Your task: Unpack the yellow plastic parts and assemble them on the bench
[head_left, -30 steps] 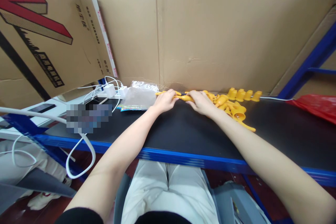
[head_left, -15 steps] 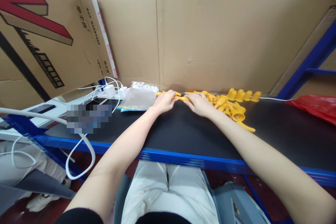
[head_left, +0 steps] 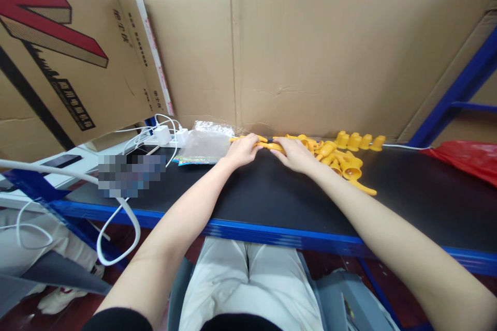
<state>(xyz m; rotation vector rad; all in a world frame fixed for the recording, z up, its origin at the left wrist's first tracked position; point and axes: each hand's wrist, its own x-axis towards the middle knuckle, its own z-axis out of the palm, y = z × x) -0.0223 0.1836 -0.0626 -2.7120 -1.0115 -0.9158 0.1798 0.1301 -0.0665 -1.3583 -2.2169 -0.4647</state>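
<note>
— What's changing in the head view?
— Very little. The left hand (head_left: 243, 150) is staying put; the right hand (head_left: 295, 154) is shifting only slightly. I'm judging this as small finger work continuing on the spot.
— How are they gripping?
— Both are curling closed on yellow plastic. A yellow piece (head_left: 271, 146) is showing between them, at the far side of the table; I can't tell whether both are holding that same one, since fingers are covering it.
— And the other parts?
— The yellow heap (head_left: 328, 149) is lying just right of the right hand, with the yellow cups (head_left: 354, 141) standing farther right, both unmoved.
— Edges and room?
— The cardboard panel (head_left: 295, 57) is rising close behind the hands, and a clear bag (head_left: 205, 146) is crowding the left. Black tabletop (head_left: 267, 194) is stretching nearer, down to the blue rail (head_left: 279, 234).
</note>
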